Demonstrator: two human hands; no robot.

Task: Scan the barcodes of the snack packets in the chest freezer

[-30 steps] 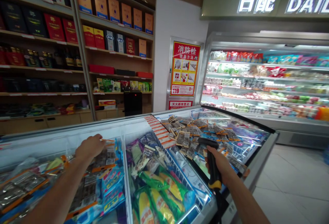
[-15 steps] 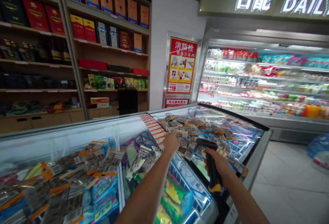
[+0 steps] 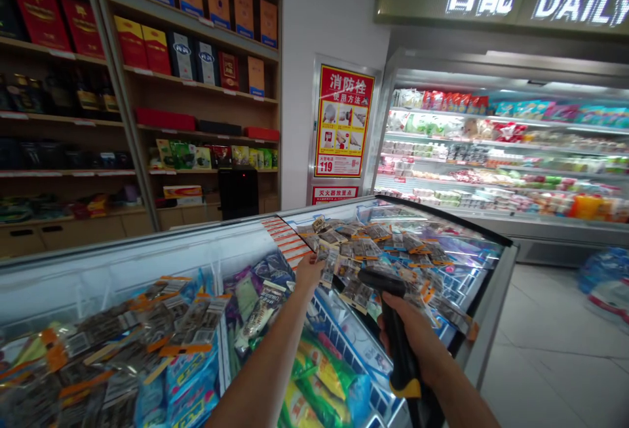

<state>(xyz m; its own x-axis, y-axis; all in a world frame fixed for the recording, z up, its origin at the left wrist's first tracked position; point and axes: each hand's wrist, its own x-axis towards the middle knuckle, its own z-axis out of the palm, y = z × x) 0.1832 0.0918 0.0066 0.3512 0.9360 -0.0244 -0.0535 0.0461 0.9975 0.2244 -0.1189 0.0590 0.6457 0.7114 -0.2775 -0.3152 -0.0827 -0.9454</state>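
Observation:
My left hand reaches over the chest freezer with its fingers closed on the edge of a small clear packet, which has dark contents and a printed label. My right hand is wrapped round the handle of a black-and-yellow barcode scanner. The scanner's head points left, toward the packet, with a gap between them. Beyond both hands lies a heap of similar packets with orange ends. Green-and-yellow bags sit beneath my left forearm.
A striped orange-and-white strip crosses the freezer. Its left section holds more orange-ended packets and blue packs. Shelves of boxed goods stand behind. At right are a refrigerated display and wrapped bottles on the floor.
My left hand has drawn the packet left, toward me. The scanner has shifted left along with my right hand, and its head is nearer the packet. The view has turned slightly.

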